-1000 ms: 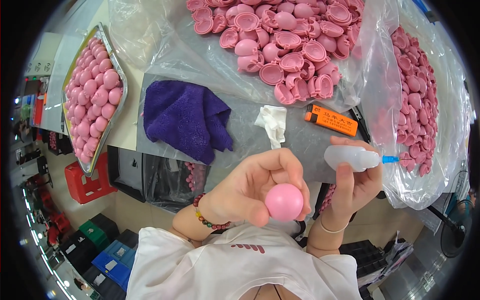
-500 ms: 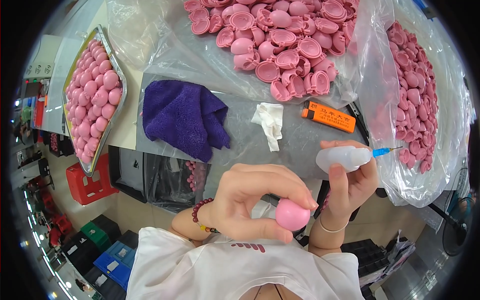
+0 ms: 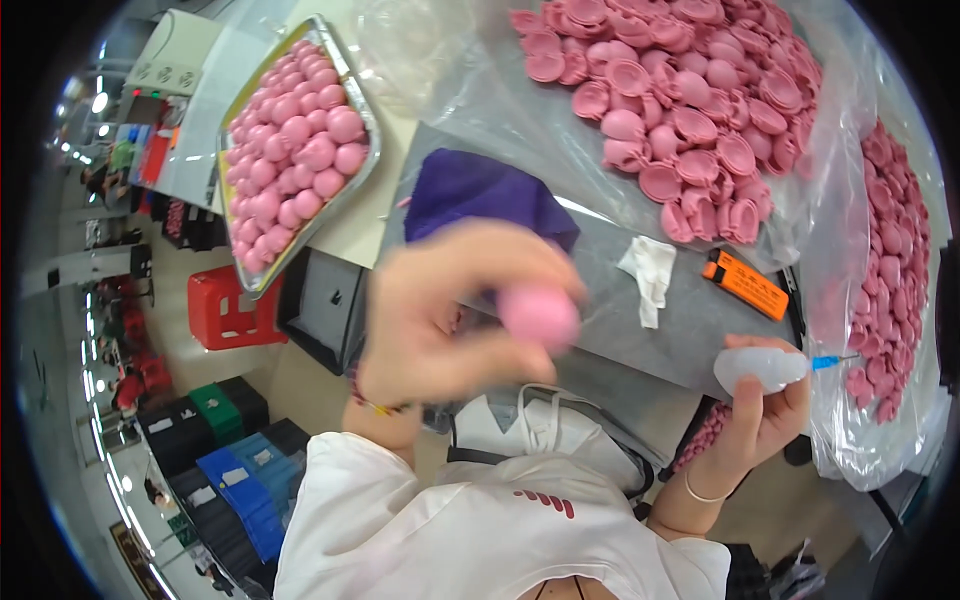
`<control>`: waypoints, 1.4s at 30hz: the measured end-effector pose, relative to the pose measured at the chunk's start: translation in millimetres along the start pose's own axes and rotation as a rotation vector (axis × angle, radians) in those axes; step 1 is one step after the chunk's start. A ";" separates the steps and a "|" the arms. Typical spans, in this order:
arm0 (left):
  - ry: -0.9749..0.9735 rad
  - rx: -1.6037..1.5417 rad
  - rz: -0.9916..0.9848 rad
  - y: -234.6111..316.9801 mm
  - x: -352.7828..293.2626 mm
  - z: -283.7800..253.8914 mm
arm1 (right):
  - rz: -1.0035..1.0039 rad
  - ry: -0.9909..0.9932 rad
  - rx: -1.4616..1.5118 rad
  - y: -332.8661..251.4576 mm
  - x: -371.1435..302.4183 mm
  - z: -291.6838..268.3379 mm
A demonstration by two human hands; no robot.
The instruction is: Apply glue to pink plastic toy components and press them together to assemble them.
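The blurred left hand pinches a pink ball, partly hiding purple cloth. The right hand grips a squeeze bottle crosswise, needle rightward.

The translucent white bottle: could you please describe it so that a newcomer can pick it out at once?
Start at the grey tabletop and follow it to its near right edge, where the person's right hand is. This hand holds a translucent white bottle lying sideways. Unlike the pink rounded shells to its right, it ends in a blue tip with a thin needle pointing right.
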State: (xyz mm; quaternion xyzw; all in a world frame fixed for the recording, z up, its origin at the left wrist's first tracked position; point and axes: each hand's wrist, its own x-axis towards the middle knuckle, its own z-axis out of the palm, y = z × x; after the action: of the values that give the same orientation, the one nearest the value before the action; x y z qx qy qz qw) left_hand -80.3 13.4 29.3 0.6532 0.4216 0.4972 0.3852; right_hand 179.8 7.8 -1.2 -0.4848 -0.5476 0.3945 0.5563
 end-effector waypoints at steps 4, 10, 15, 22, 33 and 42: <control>0.451 0.594 -0.127 -4.5 10.2 -84.9 | -0.030 -0.069 0.012 5.9 1.0 -2.2; 0.475 0.999 -0.151 -31.8 37.7 -223.8 | -0.043 -0.098 0.023 5.8 0.4 -1.1; 0.228 1.303 -0.476 -53.7 74.5 -264.0 | -0.013 -0.107 -0.013 6.2 0.0 -5.1; 0.061 0.823 -0.555 -66.3 85.4 -281.9 | -0.047 -0.158 -0.063 6.5 2.9 -7.9; -0.204 0.814 0.059 27.5 149.9 -44.3 | -0.081 -0.063 0.027 9.2 3.9 -7.9; -0.364 0.979 -0.092 -64.3 185.2 -83.9 | -0.136 -0.044 -0.073 6.3 5.6 -1.1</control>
State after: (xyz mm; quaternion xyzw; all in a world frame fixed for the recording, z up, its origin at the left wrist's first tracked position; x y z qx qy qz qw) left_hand -145.0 215.8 47.7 0.8135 0.5590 0.1032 0.1231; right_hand 182.0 14.5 -6.0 -0.4576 -0.6054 0.3462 0.5515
